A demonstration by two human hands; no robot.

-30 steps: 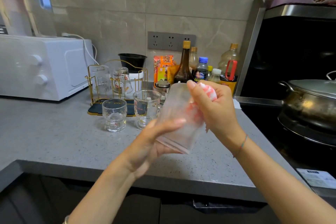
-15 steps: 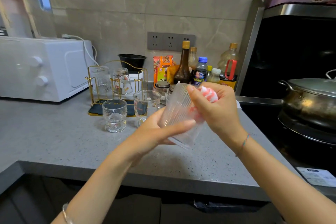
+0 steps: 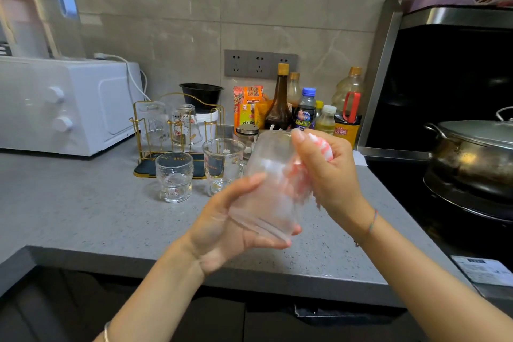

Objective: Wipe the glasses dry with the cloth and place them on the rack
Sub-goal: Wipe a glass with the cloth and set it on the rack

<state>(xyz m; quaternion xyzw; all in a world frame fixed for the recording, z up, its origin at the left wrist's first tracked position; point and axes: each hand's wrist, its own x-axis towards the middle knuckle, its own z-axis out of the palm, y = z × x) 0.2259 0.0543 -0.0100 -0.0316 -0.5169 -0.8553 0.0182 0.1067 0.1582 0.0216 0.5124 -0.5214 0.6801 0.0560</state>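
My left hand [image 3: 222, 226] grips a clear ribbed glass [image 3: 268, 183] from below, tilted over the counter. My right hand [image 3: 329, 172] holds a pink-and-white cloth [image 3: 323, 147], part of it pushed into the glass. A gold wire rack [image 3: 177, 125] on a dark mat stands behind, with two glasses upside down on it, a plain one [image 3: 152, 122] and a cartoon-printed one [image 3: 184, 125]. Two more glasses stand upright on the counter in front of the rack, a short one [image 3: 174, 176] and a taller one [image 3: 222, 165].
A white microwave [image 3: 63, 105] sits at the left. Sauce bottles [image 3: 280, 103] and snack packets [image 3: 248, 105] line the back wall. A stove with a lidded pot [image 3: 474, 155] is at the right. The grey counter [image 3: 83, 214] extends to the front edge.
The glass has turned in my hands and my left hand has shifted lower under its base. My right hand with the cloth has stayed at the rim.
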